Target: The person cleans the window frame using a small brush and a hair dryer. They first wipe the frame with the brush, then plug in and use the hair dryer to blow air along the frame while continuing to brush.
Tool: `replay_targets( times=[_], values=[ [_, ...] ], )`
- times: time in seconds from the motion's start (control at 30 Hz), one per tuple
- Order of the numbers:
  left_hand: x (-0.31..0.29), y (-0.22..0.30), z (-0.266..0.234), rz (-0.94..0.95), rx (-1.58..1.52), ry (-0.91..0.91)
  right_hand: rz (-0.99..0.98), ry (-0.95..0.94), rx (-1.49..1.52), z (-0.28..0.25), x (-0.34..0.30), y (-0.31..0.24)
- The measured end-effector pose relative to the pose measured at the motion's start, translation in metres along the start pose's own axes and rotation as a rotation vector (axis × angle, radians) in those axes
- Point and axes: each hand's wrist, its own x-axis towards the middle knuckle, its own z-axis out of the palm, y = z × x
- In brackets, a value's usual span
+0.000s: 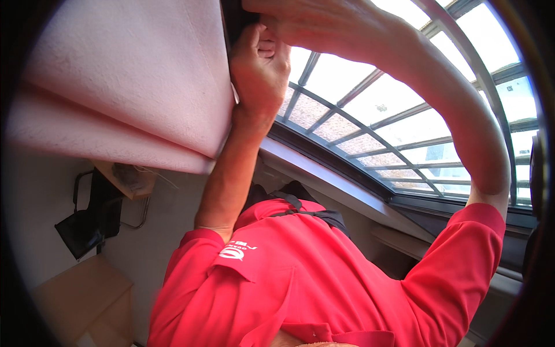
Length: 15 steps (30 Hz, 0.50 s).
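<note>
Both my arms are raised toward the top of the view, where my hands meet beside a pale pink curtain-like cloth. My left hand is closed, its fingers curled, right next to the cloth's edge. What those fingers hold, if anything, is hidden. Across and above it lies my right hand, touching or nearly touching the left. The upper rim of the picture cuts off its fingers, so their pose does not show. A dark strip runs between the cloth and my hands; its kind is unclear.
A bright window with a dark grid of bars fills the right, above a pale sill. Below left stand a black chair, a wooden surface with a clear plastic bag, and a light wooden box-like piece.
</note>
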Motion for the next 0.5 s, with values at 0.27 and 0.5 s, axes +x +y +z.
replay_targets(
  times=[0.27, 0.5],
  values=[
    [-0.013, -0.014, 0.011, -0.109, -0.152, 0.122, -0.047, 0.056, -0.119, -0.01, -0.01, -0.003],
    [-0.011, -0.018, 0.019, -0.147, -0.25, 0.156, -0.062, 0.173, -0.034, 0.005, -0.007, 0.0]
  ],
)
